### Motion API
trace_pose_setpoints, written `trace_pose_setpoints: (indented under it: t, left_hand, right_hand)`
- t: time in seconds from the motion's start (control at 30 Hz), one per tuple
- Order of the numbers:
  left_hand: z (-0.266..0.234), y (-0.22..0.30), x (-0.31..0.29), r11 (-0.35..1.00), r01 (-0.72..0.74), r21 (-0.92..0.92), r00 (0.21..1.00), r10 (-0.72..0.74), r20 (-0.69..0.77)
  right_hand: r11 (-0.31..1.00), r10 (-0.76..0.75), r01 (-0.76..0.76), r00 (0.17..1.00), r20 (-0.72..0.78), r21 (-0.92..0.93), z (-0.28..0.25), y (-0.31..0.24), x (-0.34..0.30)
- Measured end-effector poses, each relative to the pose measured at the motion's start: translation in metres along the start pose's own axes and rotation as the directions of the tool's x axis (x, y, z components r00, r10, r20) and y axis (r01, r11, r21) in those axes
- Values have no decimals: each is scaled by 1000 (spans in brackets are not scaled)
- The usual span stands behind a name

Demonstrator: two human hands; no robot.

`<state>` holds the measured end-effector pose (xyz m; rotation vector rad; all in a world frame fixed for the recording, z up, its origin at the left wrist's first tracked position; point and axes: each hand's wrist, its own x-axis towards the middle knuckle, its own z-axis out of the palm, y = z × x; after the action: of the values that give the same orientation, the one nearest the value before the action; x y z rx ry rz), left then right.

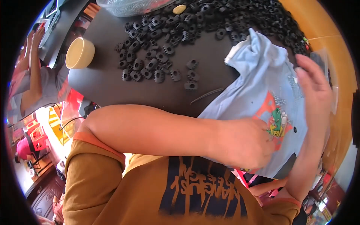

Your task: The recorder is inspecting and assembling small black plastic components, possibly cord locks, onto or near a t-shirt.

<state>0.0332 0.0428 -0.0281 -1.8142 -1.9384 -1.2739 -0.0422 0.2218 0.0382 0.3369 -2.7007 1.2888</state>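
Observation:
My left hand (249, 144) lies across the front of a light blue printed cloth (240, 93), its fingers curled in. What they hold, if anything, is hidden under the hand. My right hand (315, 84) is raised at the cloth's right edge, its fingers bent but apart, slightly blurred. Close to its fingertips is a small heap of tiny silvery metal pieces (294, 84). Another such heap (278, 99) lies on the cloth above a green and yellow print. A small black piece (295, 129) rests on the cloth between my hands.
Many black toothed plastic pieces (150, 60) are spread over the dark table (165, 93), piled thickest at the far right. A cream-coloured tub (80, 53) stands at the left. At the far edge sits a clear plastic container (135, 5). Another person's arms (34, 56) show at far left.

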Motion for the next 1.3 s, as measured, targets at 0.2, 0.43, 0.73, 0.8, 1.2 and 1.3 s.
trace_pose_setpoints:
  t: [0.2, 0.43, 0.73, 0.8, 1.2, 1.3]
  left_hand:
    - [15, 9, -8, 998, -1, 58, 999, -1, 34]
    - [15, 11, -5, 1000, -2, 12, 999, 2, 47]
    - [-7, -2, -3, 999, 43, -27, 998, -42, 55]
    - [0, -8, -4, 997, 68, 37, 998, -68, 6]
    - [-21, -16, 32, 880, 467, 83, 825, -468, 316]
    - [-27, -29, 42, 851, 497, 171, 828, -524, 202]
  right_hand:
    - [802, -496, 584, 767, 406, -123, 100, -57, -4]
    - [717, -542, 686, 663, 517, -128, 129, -47, 12]
    - [920, -123, 71, 986, 113, 385, 65, -30, -25]
    - [888, 138, -157, 988, 76, 433, 29, -24, -42]
    - [835, 261, -173, 960, -101, 522, -31, 59, -88]
    - [808, 289, -202, 955, -73, 553, -29, 57, -91]
